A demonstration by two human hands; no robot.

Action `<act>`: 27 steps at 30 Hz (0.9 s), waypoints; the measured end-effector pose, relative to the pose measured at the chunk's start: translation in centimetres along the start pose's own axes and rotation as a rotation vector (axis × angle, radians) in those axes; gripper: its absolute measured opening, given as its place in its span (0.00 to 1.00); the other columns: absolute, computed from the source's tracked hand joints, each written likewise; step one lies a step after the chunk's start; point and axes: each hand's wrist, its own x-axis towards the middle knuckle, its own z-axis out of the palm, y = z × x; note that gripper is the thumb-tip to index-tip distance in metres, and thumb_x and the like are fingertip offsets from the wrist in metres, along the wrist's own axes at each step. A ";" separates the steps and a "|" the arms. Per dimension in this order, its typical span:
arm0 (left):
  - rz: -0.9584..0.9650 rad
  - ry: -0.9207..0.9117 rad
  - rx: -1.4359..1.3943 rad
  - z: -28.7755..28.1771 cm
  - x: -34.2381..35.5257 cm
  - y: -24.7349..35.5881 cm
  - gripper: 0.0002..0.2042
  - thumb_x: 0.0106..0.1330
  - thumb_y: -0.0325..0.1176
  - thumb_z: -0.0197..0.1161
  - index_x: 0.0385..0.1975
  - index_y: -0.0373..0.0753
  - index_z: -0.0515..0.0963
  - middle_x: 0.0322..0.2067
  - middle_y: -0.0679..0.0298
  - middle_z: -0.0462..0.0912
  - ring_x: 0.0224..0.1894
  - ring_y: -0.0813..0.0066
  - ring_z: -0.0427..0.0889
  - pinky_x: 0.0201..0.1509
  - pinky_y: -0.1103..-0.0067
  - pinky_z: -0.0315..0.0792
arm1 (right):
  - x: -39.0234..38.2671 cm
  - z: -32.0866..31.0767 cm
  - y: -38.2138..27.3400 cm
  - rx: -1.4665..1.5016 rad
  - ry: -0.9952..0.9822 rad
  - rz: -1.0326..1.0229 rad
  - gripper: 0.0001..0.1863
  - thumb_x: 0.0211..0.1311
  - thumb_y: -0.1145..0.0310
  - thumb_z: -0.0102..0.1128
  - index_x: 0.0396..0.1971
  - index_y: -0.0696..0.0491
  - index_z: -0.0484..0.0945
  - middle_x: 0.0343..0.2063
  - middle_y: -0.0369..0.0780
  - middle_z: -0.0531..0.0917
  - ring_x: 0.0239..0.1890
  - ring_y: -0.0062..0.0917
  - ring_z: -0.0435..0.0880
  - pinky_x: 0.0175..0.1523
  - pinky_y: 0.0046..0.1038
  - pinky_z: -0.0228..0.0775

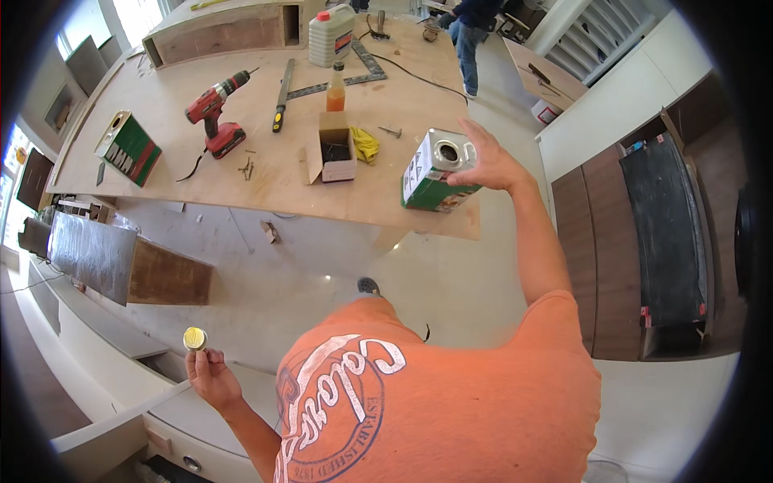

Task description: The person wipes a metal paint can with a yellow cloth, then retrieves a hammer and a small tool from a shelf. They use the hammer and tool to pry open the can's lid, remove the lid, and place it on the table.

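Note:
Pinched upright in the fingers of my left hand (211,380) is a small round yellow cap (195,338), held low on the left, away from the table. My right hand (493,161) is closed around the right side of the top of a green-and-white rectangular metal can (427,190), with the thumb across its front. The can stands at the table's front right corner. Its round mouth is uncovered on top. How full it is inside cannot be seen.
On the wooden worktable (266,173) lie a red cordless drill (214,117), a second green can (133,153), an opened cardboard box (336,161), a bottle of orange liquid (336,90), a file (282,101), a metal square (372,72) and a white jug (330,39). Another person (467,40) stands beyond.

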 end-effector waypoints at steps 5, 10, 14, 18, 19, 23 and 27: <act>-0.050 0.056 0.035 4.4 0.3 -4.2 0.05 0.69 0.25 0.56 0.41 0.33 0.74 0.29 0.64 0.75 0.29 0.78 0.71 0.36 0.80 0.65 | 2.4 1.1 5.5 -0.329 -0.319 -0.003 0.70 0.29 0.42 0.79 0.72 0.55 0.46 0.72 0.51 0.51 0.75 0.44 0.46 0.76 0.37 0.45; 0.010 0.142 0.060 8.2 -0.1 -9.5 0.08 0.68 0.25 0.58 0.44 0.32 0.76 0.29 0.66 0.76 0.29 0.80 0.72 0.33 0.82 0.66 | 5.1 2.2 5.4 -0.105 -0.247 -0.215 0.63 0.26 0.50 0.78 0.68 0.58 0.56 0.60 0.52 0.69 0.62 0.48 0.67 0.68 0.40 0.58; -0.051 0.200 0.171 12.2 0.1 -11.9 0.06 0.64 0.25 0.61 0.38 0.31 0.78 0.27 0.67 0.76 0.28 0.81 0.72 0.32 0.83 0.65 | 4.0 2.5 5.8 0.015 -0.152 -0.212 0.63 0.20 0.56 0.78 0.66 0.59 0.59 0.54 0.51 0.75 0.57 0.47 0.73 0.63 0.40 0.64; -0.012 0.229 0.173 10.8 0.0 -11.5 0.05 0.65 0.26 0.61 0.37 0.31 0.78 0.24 0.67 0.75 0.27 0.82 0.71 0.31 0.84 0.64 | 3.3 2.5 5.0 0.044 -0.128 -0.300 0.61 0.22 0.57 0.78 0.66 0.57 0.60 0.47 0.47 0.76 0.50 0.44 0.73 0.57 0.41 0.65; -0.007 0.264 0.189 10.2 0.2 -11.2 0.05 0.65 0.26 0.61 0.36 0.31 0.78 0.23 0.68 0.75 0.26 0.82 0.70 0.30 0.84 0.63 | 3.3 2.5 4.6 0.033 -0.121 -0.289 0.61 0.21 0.59 0.77 0.66 0.57 0.60 0.46 0.47 0.76 0.50 0.44 0.73 0.57 0.41 0.65; 0.012 0.369 0.223 6.8 0.8 -9.7 0.05 0.65 0.26 0.61 0.35 0.31 0.78 0.22 0.69 0.74 0.24 0.83 0.69 0.29 0.84 0.63 | 3.3 1.0 0.6 0.024 -0.142 -0.280 0.61 0.20 0.61 0.74 0.67 0.58 0.59 0.44 0.47 0.76 0.49 0.45 0.74 0.57 0.41 0.65; 0.057 0.428 0.210 1.8 1.9 -8.0 0.04 0.64 0.25 0.61 0.34 0.32 0.78 0.22 0.70 0.74 0.23 0.84 0.69 0.28 0.84 0.62 | 3.1 -0.5 -4.9 0.011 -0.172 -0.333 0.63 0.18 0.61 0.74 0.67 0.58 0.58 0.46 0.49 0.75 0.50 0.45 0.74 0.59 0.41 0.64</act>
